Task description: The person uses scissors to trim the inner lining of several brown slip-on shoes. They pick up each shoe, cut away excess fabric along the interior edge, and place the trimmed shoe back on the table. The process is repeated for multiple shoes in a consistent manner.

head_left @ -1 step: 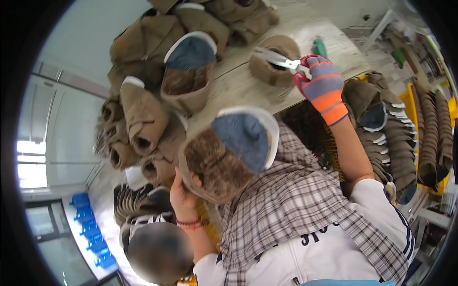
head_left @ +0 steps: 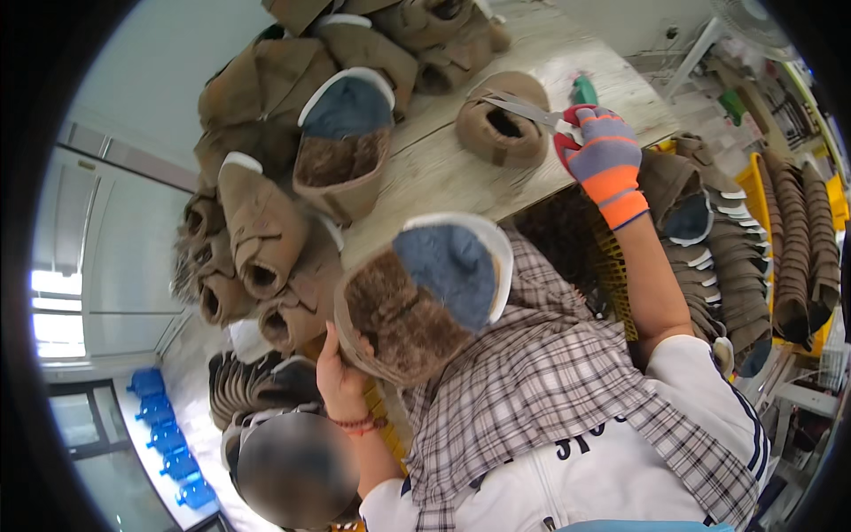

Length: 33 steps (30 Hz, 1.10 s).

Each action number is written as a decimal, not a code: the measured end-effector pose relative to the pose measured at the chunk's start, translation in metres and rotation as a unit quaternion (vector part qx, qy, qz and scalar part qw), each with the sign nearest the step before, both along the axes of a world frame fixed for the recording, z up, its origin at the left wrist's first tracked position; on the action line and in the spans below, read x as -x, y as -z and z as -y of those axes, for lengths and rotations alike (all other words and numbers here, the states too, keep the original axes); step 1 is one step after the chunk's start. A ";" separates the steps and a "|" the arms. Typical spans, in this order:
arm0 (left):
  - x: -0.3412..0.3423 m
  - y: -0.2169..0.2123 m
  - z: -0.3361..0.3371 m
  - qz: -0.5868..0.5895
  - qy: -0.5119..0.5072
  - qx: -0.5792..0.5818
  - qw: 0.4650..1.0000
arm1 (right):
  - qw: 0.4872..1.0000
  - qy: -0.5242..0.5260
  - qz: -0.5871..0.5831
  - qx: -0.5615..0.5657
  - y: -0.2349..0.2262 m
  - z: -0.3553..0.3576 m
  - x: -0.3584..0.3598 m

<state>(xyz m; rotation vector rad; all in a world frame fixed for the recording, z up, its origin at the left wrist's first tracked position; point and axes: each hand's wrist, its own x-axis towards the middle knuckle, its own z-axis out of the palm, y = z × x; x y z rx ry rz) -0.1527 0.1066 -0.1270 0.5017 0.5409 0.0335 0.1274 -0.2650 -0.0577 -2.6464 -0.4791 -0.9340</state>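
Note:
My left hand (head_left: 340,379) is closed on the edge of a brown shoe upper (head_left: 386,310) with brown fleecy lining. A blue lining (head_left: 450,266) covers its toe half, and a white band runs round the toe. My right hand (head_left: 605,152) wears a grey and orange striped glove and grips scissors (head_left: 525,110) by their red handles. The scissor blades point left over another brown shoe upper (head_left: 505,146), which sits on the table (head_left: 425,160) with its opening upward. In front of my chest, the held upper is apart from the scissors.
Brown uppers (head_left: 266,80) are heaped at the table's far left, with another blue-lined upper (head_left: 344,151) beside them. A green object (head_left: 583,89) lies near the far edge. Stacked uppers (head_left: 722,257) in yellow crates stand at right. A person's blurred head (head_left: 297,470) is at lower left.
The view has shifted slightly, and most things on the table appear a little lower and further left. Both hands keep their holds.

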 end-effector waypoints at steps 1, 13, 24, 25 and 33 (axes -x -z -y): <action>-0.002 0.004 0.005 -0.032 -0.024 -0.007 0.999 | 0.999 0.039 -0.007 0.035 0.001 0.018 -0.008; -0.010 0.035 0.024 -0.090 0.003 -0.041 0.995 | 0.933 0.082 -0.273 0.219 -0.053 0.019 -0.044; -0.010 0.042 0.025 -0.085 -0.010 -0.025 0.996 | 0.901 0.116 -0.324 0.264 -0.070 -0.008 -0.042; -0.010 0.041 0.025 -0.083 -0.009 -0.026 0.996 | 0.898 0.122 -0.326 0.268 -0.072 -0.011 -0.041; -0.009 0.042 0.025 -0.076 -0.012 -0.024 0.997 | 0.873 0.162 -0.328 0.322 -0.082 -0.027 -0.043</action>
